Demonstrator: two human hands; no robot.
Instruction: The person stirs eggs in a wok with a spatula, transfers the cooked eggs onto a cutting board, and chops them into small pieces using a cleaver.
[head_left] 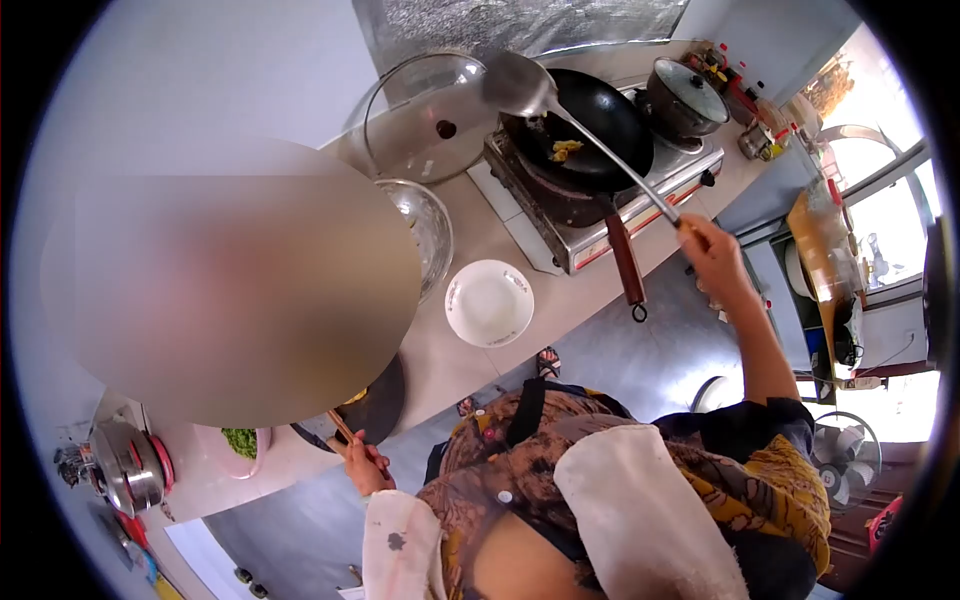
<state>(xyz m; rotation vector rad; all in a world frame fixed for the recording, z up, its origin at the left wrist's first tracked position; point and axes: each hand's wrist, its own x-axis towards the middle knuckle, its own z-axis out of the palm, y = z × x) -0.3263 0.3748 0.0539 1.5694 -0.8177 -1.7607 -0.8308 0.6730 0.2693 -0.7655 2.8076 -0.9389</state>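
Evidently, the right hand (pixel 712 262), at the right of the frame, gripped the metal spatula (pixel 518 88) near the end of its long handle, fingers wrapped closely around it, presumably to stay clear of the heat. The spatula's broad head was raised at the upper middle, by the upper-left rim of the wok (pixel 625 130). The wok sat on the stove (pixel 570 238) at the upper right, its brown handle (pixel 624 255) turned toward the person, likely for easy reach; yellow scraps (pixel 566 150) lay inside.

At the lower left, the left hand (pixel 366 467) was curled around a slim wooden handle (pixel 345 428). A blurred patch hid its far end, so I could not tell whether it belonged to the dark pan (pixel 385 403) just beside it. The white bowl (pixel 490 303) stood on the counter in the middle, between the hands, perhaps to be handy. The glass lid (pixel 425 125) leaned upright at the upper middle, probably to save counter space.
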